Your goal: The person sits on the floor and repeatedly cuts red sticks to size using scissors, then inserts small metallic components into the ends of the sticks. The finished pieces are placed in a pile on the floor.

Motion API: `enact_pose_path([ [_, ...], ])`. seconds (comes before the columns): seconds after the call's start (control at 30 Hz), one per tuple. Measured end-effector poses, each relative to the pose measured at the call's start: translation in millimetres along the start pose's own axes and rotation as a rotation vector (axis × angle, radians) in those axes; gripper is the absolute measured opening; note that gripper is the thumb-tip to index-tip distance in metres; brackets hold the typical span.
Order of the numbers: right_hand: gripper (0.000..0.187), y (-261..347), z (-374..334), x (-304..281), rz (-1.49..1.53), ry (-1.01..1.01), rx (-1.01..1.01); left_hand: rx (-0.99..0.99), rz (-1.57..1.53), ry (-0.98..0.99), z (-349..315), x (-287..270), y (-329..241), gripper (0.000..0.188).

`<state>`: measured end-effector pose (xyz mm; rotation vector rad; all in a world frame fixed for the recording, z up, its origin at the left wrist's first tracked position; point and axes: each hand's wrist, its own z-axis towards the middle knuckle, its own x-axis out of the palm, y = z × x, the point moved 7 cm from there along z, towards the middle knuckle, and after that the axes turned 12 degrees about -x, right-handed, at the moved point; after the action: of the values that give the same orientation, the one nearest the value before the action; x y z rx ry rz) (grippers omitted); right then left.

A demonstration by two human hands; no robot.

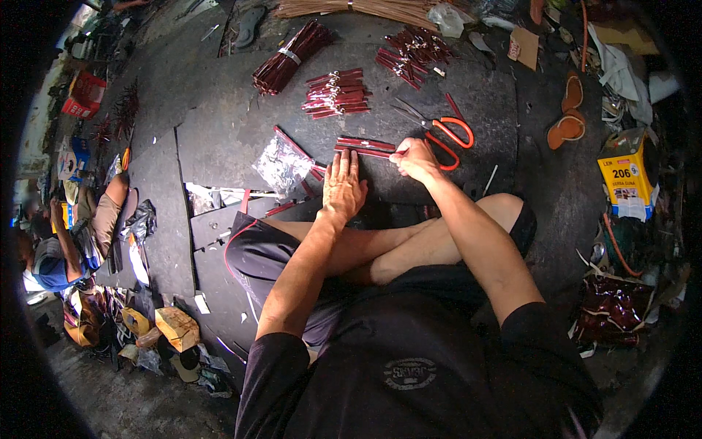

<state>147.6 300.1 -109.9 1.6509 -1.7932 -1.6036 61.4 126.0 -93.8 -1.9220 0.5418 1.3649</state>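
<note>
My left hand (342, 189) lies flat on the dark mat, fingers stretched out, its fingertips at the left end of a narrow dark red strip (371, 151). The right end of that strip is pinched between the thumb and fingers of my right hand (417, 159). Just beyond it lies another glossy dark red strip (365, 143). Scissors (458, 120) with orange handles rest open beyond my right hand, blades pointing up and left. To the left of my left hand, a clear plastic bag (281, 168) with small shiny pieces overlaps more red strips.
Red strips with metal clasps (336, 94) lie ahead, near a tied bundle (292, 58) and another pile (418, 48). Sandals (567, 130) and a yellow bag (626, 175) are at the right. Another person (73, 234) sits at the far left, near a cardboard box (177, 328).
</note>
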Motion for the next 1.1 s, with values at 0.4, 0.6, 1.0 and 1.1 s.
enact_pose_path([
  [0.4, 0.069, -5, -9, -98, -0.912, -0.125, 0.125, -0.021, 0.064, 0.047, 3, 12, 0, 0.078],
  [0.6, 0.051, 48, -23, -86, -0.782, -0.014, -0.064, -0.020, 0.094, 0.045, 2, 14, 0, 0.078],
  [1.0, 0.107, 77, -101, -10, 0.805, 0.618, 0.417, -0.033, 0.259, 0.147, -1, 8, -8, 0.084],
  [1.1, 0.120, 64, -104, 2, 0.868, 0.672, 0.519, -0.029, 0.274, 0.139, -1, 8, -7, 0.085],
])
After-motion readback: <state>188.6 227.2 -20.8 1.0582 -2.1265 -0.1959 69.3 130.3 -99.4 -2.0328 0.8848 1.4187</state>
